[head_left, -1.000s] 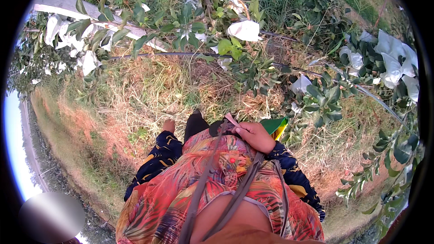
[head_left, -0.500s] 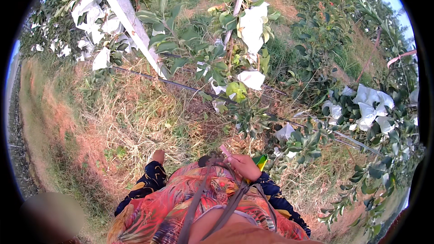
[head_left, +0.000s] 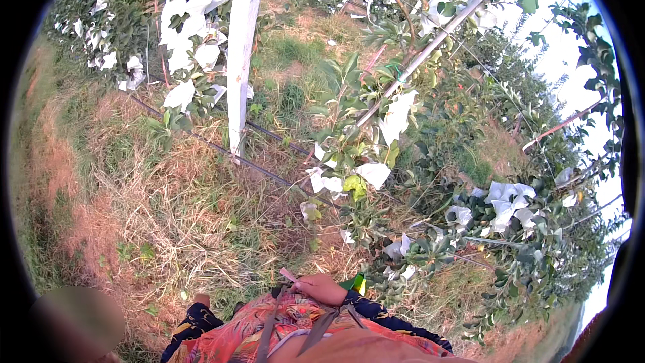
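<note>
My right hand point(head_left: 322, 289) is held in front of my waist, its fingers closed on a thin pinkish strip point(head_left: 287, 275) that sticks out past the fingertips. A green and yellow object point(head_left: 356, 284) shows beside that wrist; its kind I cannot make out. My left hand point(head_left: 202, 300) hangs low at my left side, with only a small part past the dark patterned sleeve visible and its fingers hidden. Ahead of me, leafy branches carry several white bags point(head_left: 373, 174), out of reach of both hands as they are now.
A pale post point(head_left: 243, 60) stands ahead, with a dark hose point(head_left: 269, 173) running low past its foot. A slanting pole point(head_left: 437, 40) rises to the right among branches. More white bags point(head_left: 507, 203) hang at right. Dry grass point(head_left: 195, 242) covers the ground.
The view has swung upward, so my hands and clothing sit lower in the picture and more of the trees and sky shows. My right hand still holds the pinkish strip.
</note>
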### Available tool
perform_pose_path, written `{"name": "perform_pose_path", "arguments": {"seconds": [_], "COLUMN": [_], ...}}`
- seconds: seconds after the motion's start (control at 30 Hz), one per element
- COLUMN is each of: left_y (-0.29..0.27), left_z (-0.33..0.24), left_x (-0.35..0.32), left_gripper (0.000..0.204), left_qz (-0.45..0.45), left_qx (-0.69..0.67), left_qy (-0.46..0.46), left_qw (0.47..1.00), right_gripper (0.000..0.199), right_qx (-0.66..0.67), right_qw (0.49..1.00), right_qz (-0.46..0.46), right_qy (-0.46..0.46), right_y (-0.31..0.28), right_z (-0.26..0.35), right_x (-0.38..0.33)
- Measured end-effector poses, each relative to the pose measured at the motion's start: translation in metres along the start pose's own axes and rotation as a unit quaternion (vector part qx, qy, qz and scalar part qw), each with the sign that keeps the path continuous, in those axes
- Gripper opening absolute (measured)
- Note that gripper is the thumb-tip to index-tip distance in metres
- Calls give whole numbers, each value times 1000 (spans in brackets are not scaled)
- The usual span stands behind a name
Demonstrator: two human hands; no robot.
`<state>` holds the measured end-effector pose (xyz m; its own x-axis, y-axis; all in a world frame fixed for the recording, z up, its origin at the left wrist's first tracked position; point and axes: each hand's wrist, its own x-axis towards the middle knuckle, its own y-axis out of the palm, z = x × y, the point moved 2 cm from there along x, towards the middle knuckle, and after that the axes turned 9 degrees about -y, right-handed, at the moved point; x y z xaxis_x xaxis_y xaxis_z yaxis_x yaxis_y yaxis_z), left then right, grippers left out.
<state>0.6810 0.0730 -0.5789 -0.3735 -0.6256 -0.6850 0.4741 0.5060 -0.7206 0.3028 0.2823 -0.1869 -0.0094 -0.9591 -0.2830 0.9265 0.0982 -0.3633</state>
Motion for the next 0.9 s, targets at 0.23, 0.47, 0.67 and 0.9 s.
{"name": "perform_pose_path", "arguments": {"seconds": [0.23, 0.47, 0.67, 0.9], "left_y": [109, 123, 73, 76], "left_z": [59, 26, 14, 51], "left_x": [-77, -49, -20, -27], "left_gripper": [17, 14, 10, 18], "left_qz": [132, 44, -95, -45], "left_qx": [-3, -39, -61, -10], "left_qy": [-36, 31, 80, 88], "left_qw": [991, 998, 990, 995], "right_gripper": [34, 34, 32, 32], "right_qx": [-21, -17, -36, -63], "right_qw": [999, 999, 999, 997], "right_qz": [38, 29, 25, 23], "right_qy": [22, -25, -20, -37], "right_y": [62, 102, 126, 142], "right_z": [11, 42, 46, 55], "right_x": [16, 14, 1, -7]}}
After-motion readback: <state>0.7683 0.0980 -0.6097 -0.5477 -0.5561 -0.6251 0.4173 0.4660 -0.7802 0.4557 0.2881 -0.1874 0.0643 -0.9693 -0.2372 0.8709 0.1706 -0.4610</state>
